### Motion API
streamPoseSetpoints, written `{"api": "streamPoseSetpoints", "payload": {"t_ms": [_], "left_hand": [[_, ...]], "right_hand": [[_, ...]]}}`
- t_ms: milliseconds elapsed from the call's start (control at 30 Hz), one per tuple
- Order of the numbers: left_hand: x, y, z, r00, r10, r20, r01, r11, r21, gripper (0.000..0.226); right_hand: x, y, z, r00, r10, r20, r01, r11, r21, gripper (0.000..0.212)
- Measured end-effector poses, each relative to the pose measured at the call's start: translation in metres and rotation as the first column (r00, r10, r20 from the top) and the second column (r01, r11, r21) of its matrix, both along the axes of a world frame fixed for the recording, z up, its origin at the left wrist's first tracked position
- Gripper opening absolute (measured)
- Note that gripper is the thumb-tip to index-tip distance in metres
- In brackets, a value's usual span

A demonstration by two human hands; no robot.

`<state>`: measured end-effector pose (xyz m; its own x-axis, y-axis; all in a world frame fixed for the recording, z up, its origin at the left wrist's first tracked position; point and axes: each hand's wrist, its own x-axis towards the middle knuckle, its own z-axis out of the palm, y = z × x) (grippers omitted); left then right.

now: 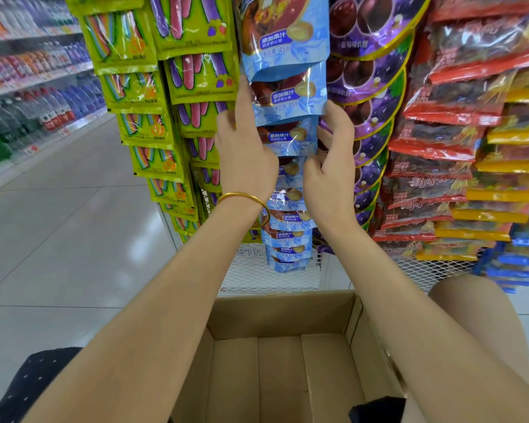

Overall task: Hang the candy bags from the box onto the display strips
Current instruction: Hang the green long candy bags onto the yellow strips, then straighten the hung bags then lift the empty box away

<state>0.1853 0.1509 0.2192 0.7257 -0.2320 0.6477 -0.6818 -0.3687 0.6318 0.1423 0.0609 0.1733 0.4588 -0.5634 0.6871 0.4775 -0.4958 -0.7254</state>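
Observation:
A column of light blue candy bags point(287, 93) hangs on a display strip straight ahead, running from the top of the view down to the wire rack. My left hand point(245, 148), with a gold bangle on the wrist, presses against the left edge of the blue bags at mid height. My right hand point(330, 160) grips the right edge of one blue bag point(290, 138) in the same column. The cardboard box point(287, 315) lies open below my arms and I see only bare cardboard inside it.
Green candy bags point(165, 96) hang in columns to the left, purple round bags point(376, 96) and red bags point(446, 117) to the right. A white wire rack point(257, 273) stands behind the box. Shelves of bottles point(28, 108) line the aisle on the left.

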Motion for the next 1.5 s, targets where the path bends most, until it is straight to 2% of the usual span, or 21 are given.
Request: {"api": "streamPoseSetpoints", "payload": {"t_ms": [300, 500, 600, 667, 767, 833, 900, 1000, 1033, 1100, 1167, 1300, 1367, 1500], "left_hand": [[0.006, 0.005, -0.012, 0.997, -0.033, 0.071, 0.034, 0.999, -0.021, 0.077], [-0.005, 0.024, -0.047, 1.000, 0.024, 0.001, -0.024, 0.994, -0.103, 0.071], [-0.009, 0.041, -0.087, 0.994, 0.078, -0.082, -0.080, 0.996, -0.025, 0.067], [-0.008, 0.049, -0.117, 0.979, 0.102, -0.177, -0.092, 0.994, 0.064, 0.064], [-0.008, 0.055, -0.154, 0.951, 0.120, -0.284, -0.064, 0.978, 0.200, 0.060], [-0.007, 0.056, -0.174, 0.932, 0.106, -0.347, -0.012, 0.965, 0.261, 0.058], [-0.008, 0.059, -0.193, 0.910, 0.117, -0.398, 0.023, 0.944, 0.330, 0.056], [-0.013, 0.072, -0.223, 0.867, 0.194, -0.458, 0.032, 0.897, 0.440, 0.052], [-0.015, 0.079, -0.232, 0.848, 0.239, -0.472, 0.017, 0.879, 0.476, 0.051], [-0.018, 0.095, -0.248, 0.814, 0.363, -0.454, -0.047, 0.820, 0.571, 0.048], [-0.018, 0.113, -0.263, 0.791, 0.478, -0.383, -0.130, 0.742, 0.658, 0.048], [-0.019, 0.147, -0.291, 0.688, 0.646, -0.331, -0.222, 0.622, 0.751, 0.058], [-0.021, 0.160, -0.307, 0.637, 0.679, -0.365, -0.196, 0.600, 0.775, 0.063], [-0.026, 0.171, -0.330, 0.576, 0.662, -0.480, -0.121, 0.649, 0.751, 0.071]], "right_hand": [[-0.009, -0.006, -0.002, 0.999, 0.028, -0.040, -0.028, 1.000, -0.007, 0.069], [-0.030, -0.005, -0.030, 0.992, -0.045, -0.114, 0.049, 0.998, 0.032, 0.064], [-0.045, 0.001, -0.071, 0.977, -0.120, -0.176, 0.139, 0.985, 0.098, 0.054], [-0.050, 0.003, -0.105, 0.949, -0.109, -0.297, 0.165, 0.971, 0.173, 0.050], [-0.048, 0.002, -0.150, 0.867, -0.096, -0.489, 0.201, 0.965, 0.168, 0.044], [-0.045, -0.002, -0.174, 0.779, -0.062, -0.624, 0.203, 0.966, 0.158, 0.042], [-0.044, -0.005, -0.195, 0.618, 0.000, -0.786, 0.155, 0.980, 0.121, 0.039], [-0.041, -0.001, -0.222, 0.408, 0.011, -0.913, -0.087, 0.996, -0.026, 0.038], [-0.039, 0.002, -0.227, 0.371, -0.054, -0.927, -0.188, 0.973, -0.132, 0.041], [-0.031, 0.006, -0.238, 0.354, -0.246, -0.902, -0.354, 0.858, -0.373, 0.045], [-0.022, 0.006, -0.249, 0.328, -0.375, -0.867, -0.437, 0.754, -0.491, 0.050], [-0.002, 0.000, -0.272, 0.167, -0.460, -0.872, -0.515, 0.714, -0.475, 0.047], [0.008, -0.001, -0.275, 0.147, -0.474, -0.868, -0.523, 0.708, -0.475, 0.040], [0.021, 0.002, -0.278, 0.153, -0.475, -0.867, -0.464, 0.740, -0.487, 0.029]]}}
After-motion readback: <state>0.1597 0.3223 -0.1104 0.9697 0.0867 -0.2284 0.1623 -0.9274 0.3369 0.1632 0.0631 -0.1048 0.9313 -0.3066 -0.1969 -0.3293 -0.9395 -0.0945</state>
